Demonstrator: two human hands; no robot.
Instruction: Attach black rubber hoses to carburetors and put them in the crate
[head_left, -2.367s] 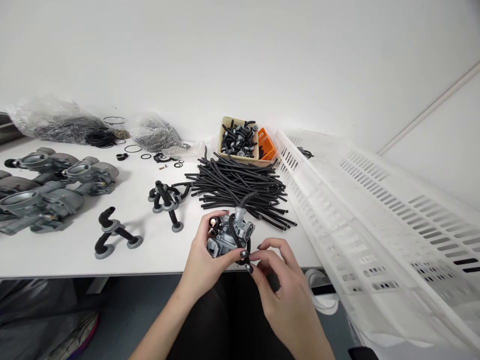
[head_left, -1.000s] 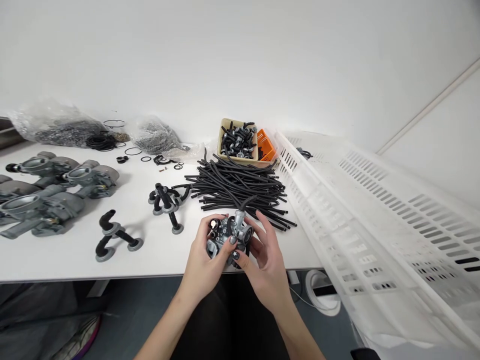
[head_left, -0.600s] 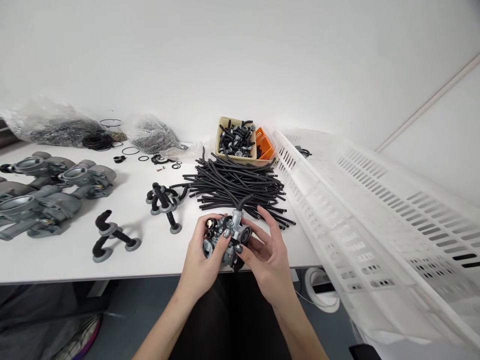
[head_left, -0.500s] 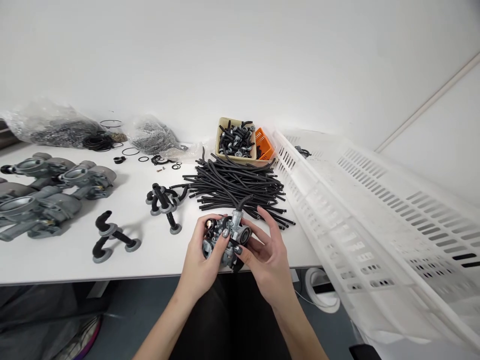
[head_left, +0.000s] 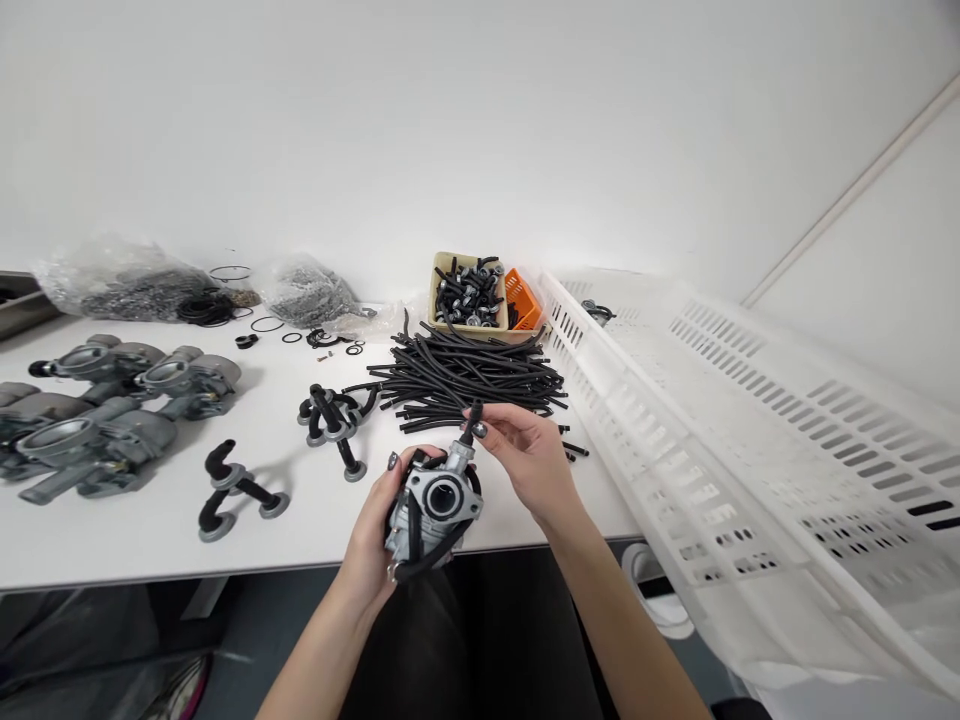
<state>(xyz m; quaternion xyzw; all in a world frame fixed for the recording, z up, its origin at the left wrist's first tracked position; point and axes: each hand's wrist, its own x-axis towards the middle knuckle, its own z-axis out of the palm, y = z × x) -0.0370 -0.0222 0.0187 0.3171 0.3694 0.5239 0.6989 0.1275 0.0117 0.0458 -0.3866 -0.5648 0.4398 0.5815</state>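
A metal carburetor (head_left: 442, 497) with black hoses hangs over the table's front edge, its round opening facing me. My left hand (head_left: 373, 520) is wrapped round its left side. At its top, my right hand (head_left: 525, 455) pinches the short black rubber piece (head_left: 472, 422) that sticks up from the metal neck. Just behind lies a pile of black hoses (head_left: 472, 372). To the left on the white table (head_left: 300, 540) are two clusters of black elbow tubes with grey discs, one nearer (head_left: 229, 480) and one farther (head_left: 334, 418).
Several carburetors (head_left: 97, 440) stand at the left. Behind are plastic bags of parts (head_left: 304, 290), rubber rings, a cream bin (head_left: 469, 325) of small hoses and an orange basket (head_left: 525, 300). A white perforated crate (head_left: 675, 470) fills the right side.
The carburetor has turned so its round opening faces me. My right hand has moved from its side up to the black rubber piece on top. The view has shifted slightly.
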